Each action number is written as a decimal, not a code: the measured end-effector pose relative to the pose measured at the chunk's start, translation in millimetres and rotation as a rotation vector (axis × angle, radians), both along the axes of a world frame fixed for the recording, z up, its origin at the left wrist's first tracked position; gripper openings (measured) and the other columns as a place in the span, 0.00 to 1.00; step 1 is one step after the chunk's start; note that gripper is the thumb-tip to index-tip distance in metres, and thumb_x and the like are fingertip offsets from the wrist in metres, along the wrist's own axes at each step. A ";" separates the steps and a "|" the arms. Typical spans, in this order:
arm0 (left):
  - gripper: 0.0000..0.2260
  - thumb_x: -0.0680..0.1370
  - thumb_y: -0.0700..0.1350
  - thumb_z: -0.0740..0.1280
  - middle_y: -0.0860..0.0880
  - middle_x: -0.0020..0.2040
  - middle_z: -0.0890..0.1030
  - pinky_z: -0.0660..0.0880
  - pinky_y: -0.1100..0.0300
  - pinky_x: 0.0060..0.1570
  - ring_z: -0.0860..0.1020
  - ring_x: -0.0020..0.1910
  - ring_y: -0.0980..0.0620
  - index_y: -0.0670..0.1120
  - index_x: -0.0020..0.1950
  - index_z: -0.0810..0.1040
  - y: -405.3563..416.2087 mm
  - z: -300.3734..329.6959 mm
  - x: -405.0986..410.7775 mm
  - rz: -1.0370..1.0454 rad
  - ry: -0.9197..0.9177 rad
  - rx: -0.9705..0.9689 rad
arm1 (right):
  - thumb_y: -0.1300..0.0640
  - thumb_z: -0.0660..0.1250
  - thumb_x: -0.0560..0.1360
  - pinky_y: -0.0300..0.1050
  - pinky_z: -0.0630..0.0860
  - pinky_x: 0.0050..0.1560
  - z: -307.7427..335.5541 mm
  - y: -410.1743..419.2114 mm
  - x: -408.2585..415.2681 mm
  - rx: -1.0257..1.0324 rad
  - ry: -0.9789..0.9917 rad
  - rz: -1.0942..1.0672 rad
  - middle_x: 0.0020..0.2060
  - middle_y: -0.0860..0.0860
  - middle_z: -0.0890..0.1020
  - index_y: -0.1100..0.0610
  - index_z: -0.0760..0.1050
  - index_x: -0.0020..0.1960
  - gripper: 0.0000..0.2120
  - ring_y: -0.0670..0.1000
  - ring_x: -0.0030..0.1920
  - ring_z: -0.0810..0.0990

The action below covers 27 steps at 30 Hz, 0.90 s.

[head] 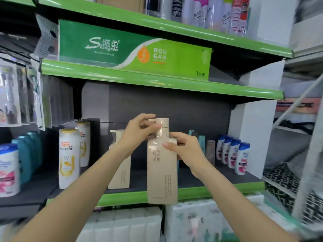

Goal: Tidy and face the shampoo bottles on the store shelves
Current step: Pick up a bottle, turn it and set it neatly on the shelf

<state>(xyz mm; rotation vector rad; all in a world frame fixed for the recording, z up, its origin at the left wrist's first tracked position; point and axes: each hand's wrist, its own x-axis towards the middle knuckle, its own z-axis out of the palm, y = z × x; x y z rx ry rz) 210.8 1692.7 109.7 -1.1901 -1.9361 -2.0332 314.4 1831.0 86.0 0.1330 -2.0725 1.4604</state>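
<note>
Beige bottle (162, 172) held off the shelf (218, 189) at 6 o'clock, likely rigid, hefty, film-slick; left hand (138, 133) pinching the pump, right hand (185, 149) gripping the shoulder.

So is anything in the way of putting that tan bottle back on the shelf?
Nothing visible. Both hands, left hand and right hand, hold the tan pump bottle before a bare stretch of shelf, right of its matching bottle.
</note>
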 end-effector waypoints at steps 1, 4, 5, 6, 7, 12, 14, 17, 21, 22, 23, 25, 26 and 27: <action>0.14 0.74 0.46 0.70 0.49 0.49 0.82 0.79 0.65 0.41 0.82 0.48 0.55 0.49 0.59 0.75 -4.1 -6.0 7.0 -0.017 -0.039 -0.028 | 0.61 0.72 0.71 0.42 0.79 0.43 -2.5 -1.0 7.8 -0.011 -0.005 0.007 0.44 0.48 0.85 0.47 0.80 0.49 0.10 0.48 0.45 0.83; 0.13 0.75 0.48 0.68 0.48 0.52 0.82 0.79 0.61 0.43 0.81 0.50 0.52 0.47 0.58 0.77 -17.8 -24.4 25.3 -0.069 -0.116 -0.176 | 0.61 0.71 0.72 0.43 0.80 0.43 -7.8 -4.8 28.9 -0.077 -0.003 0.013 0.44 0.49 0.85 0.48 0.80 0.48 0.10 0.47 0.43 0.83; 0.13 0.75 0.48 0.68 0.47 0.52 0.82 0.79 0.59 0.44 0.82 0.50 0.52 0.48 0.58 0.77 -22.9 -29.6 31.1 -0.101 -0.140 -0.213 | 0.61 0.71 0.72 0.44 0.80 0.44 -9.4 -6.2 33.8 -0.104 -0.002 0.006 0.44 0.49 0.85 0.47 0.80 0.47 0.09 0.47 0.43 0.83; 0.13 0.75 0.48 0.67 0.47 0.53 0.82 0.80 0.58 0.45 0.82 0.49 0.52 0.48 0.59 0.76 -27.3 -34.5 36.6 -0.137 -0.165 -0.235 | 0.60 0.71 0.72 0.44 0.81 0.44 -11.3 -7.9 37.3 -0.123 -0.007 -0.003 0.43 0.49 0.85 0.47 0.80 0.46 0.09 0.47 0.42 0.84; 0.14 0.75 0.48 0.68 0.47 0.52 0.83 0.80 0.57 0.45 0.82 0.49 0.52 0.50 0.61 0.76 -31.8 -39.3 41.4 -0.168 -0.186 -0.248 | 0.60 0.71 0.72 0.45 0.81 0.43 -13.8 -9.2 39.6 -0.135 -0.014 -0.009 0.42 0.48 0.85 0.47 0.80 0.46 0.08 0.46 0.42 0.84; 0.20 0.71 0.47 0.73 0.48 0.53 0.83 0.79 0.51 0.52 0.82 0.51 0.52 0.49 0.61 0.74 -45.0 -76.0 56.6 -0.154 -0.306 -0.373 | 0.60 0.71 0.72 0.48 0.81 0.43 -37.4 -19.9 42.1 -0.276 -0.075 -0.030 0.40 0.48 0.85 0.48 0.79 0.47 0.07 0.45 0.39 0.84; 0.19 0.71 0.49 0.73 0.50 0.54 0.82 0.78 0.50 0.54 0.81 0.53 0.52 0.49 0.60 0.75 -50.3 -94.6 62.2 -0.126 -0.311 -0.476 | 0.60 0.71 0.72 0.47 0.82 0.39 -52.7 -27.1 43.0 -0.348 -0.100 -0.059 0.41 0.49 0.84 0.50 0.78 0.47 0.07 0.45 0.40 0.84; 0.18 0.70 0.49 0.73 0.52 0.50 0.83 0.79 0.52 0.50 0.81 0.51 0.54 0.49 0.59 0.76 -59.7 -113.1 67.0 -0.089 -0.322 -0.442 | 0.59 0.72 0.72 0.42 0.82 0.36 -74.1 -37.1 43.6 -0.391 -0.117 -0.100 0.46 0.52 0.84 0.55 0.79 0.52 0.10 0.46 0.41 0.84; 0.19 0.67 0.48 0.76 0.52 0.45 0.81 0.77 0.61 0.44 0.79 0.48 0.55 0.49 0.56 0.77 -67.6 -124.1 70.6 0.075 -0.233 -0.364 | 0.52 0.72 0.71 0.51 0.82 0.47 -87.7 -44.7 41.8 -0.220 -0.138 -0.248 0.50 0.52 0.83 0.55 0.78 0.56 0.15 0.50 0.47 0.83; 0.20 0.66 0.49 0.77 0.53 0.44 0.81 0.75 0.65 0.42 0.79 0.46 0.56 0.49 0.55 0.77 -68.7 -125.4 72.0 0.132 -0.180 -0.371 | 0.48 0.71 0.71 0.54 0.81 0.49 -88.3 -47.4 41.6 -0.143 -0.166 -0.279 0.51 0.51 0.82 0.54 0.77 0.57 0.17 0.51 0.49 0.82; 0.20 0.65 0.49 0.77 0.55 0.43 0.80 0.74 0.68 0.40 0.78 0.45 0.58 0.50 0.54 0.77 -70.0 -125.7 73.9 0.196 -0.117 -0.387 | 0.43 0.70 0.71 0.55 0.79 0.51 -87.6 -51.7 41.8 -0.072 -0.214 -0.291 0.53 0.50 0.81 0.53 0.75 0.58 0.21 0.51 0.51 0.81; 0.21 0.64 0.53 0.77 0.57 0.43 0.80 0.75 0.63 0.42 0.77 0.43 0.59 0.52 0.54 0.76 -71.4 -124.4 78.7 0.345 0.049 -0.465 | 0.36 0.65 0.70 0.51 0.76 0.51 -86.6 -62.3 41.1 0.017 -0.374 -0.280 0.56 0.50 0.77 0.52 0.67 0.66 0.30 0.53 0.55 0.78; 0.22 0.64 0.55 0.77 0.58 0.43 0.79 0.75 0.59 0.42 0.77 0.43 0.57 0.54 0.54 0.75 -71.3 -123.7 81.6 0.416 0.134 -0.512 | 0.34 0.65 0.70 0.49 0.74 0.51 -87.2 -67.7 39.5 0.025 -0.442 -0.265 0.58 0.51 0.76 0.53 0.62 0.69 0.36 0.54 0.57 0.76; 0.22 0.64 0.57 0.76 0.58 0.43 0.78 0.74 0.57 0.40 0.77 0.43 0.55 0.55 0.54 0.74 -71.1 -122.9 84.5 0.475 0.205 -0.547 | 0.34 0.66 0.69 0.49 0.74 0.52 -87.7 -71.9 37.7 0.023 -0.467 -0.267 0.60 0.51 0.75 0.55 0.59 0.71 0.40 0.54 0.58 0.75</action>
